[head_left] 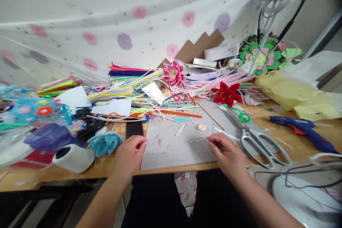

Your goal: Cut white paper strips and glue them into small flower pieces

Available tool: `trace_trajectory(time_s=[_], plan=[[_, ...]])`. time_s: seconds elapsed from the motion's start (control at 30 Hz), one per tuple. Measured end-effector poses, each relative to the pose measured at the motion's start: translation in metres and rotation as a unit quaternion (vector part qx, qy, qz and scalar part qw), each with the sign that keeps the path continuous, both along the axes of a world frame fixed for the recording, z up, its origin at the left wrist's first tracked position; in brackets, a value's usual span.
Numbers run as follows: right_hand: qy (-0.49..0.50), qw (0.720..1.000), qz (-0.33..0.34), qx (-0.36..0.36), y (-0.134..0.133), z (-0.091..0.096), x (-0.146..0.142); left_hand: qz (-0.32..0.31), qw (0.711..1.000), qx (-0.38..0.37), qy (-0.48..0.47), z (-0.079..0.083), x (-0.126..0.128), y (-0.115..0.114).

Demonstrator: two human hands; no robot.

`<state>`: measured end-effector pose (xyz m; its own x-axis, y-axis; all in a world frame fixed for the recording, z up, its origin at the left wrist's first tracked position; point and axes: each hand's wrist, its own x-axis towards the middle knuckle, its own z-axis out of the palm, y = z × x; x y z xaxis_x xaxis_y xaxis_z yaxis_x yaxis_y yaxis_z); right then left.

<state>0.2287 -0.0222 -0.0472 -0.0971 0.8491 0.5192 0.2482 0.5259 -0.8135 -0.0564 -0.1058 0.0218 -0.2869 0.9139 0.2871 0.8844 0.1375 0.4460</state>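
My left hand (131,152) rests at the left edge of the grey cutting mat (176,156), its fingers loosely curled in and nothing visible in them. Over the mat's right side is my right hand (227,151), thumb and fingers drawn together, also with nothing visible in them. Between the hands, white thread scraps (180,130) and a small round wooden piece (201,127) lie on the mat. Large silver-handled scissors (260,146) are just right of my right hand. A blue fuzzy flower (105,142) sits left of my left hand.
Bundles of coloured pipe cleaners (128,94) cover the back. A red flower (226,93) and a pink flower (174,73) stand among them. A blue glue gun (307,130) lies at right. A white thread spool (73,158) is near the front left edge.
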Motion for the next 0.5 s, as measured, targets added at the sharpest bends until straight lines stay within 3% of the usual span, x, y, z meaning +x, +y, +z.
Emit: trace_trajectory(time_s=[0.17,0.33,0.5], plan=[[0.114,0.987,0.023,-0.113,-0.011,0.000,-0.001,-0.049,0.997,-0.015,-0.052,0.018,0.034,0.006],[0.115,0.970,0.167,-0.132,-0.047,0.017,-0.019,-0.210,0.950,-0.053,-0.224,0.000,0.092,-0.012],[0.177,0.918,0.285,-0.214,-0.065,0.030,-0.031,-0.261,0.903,0.024,-0.341,-0.017,0.109,-0.021]])
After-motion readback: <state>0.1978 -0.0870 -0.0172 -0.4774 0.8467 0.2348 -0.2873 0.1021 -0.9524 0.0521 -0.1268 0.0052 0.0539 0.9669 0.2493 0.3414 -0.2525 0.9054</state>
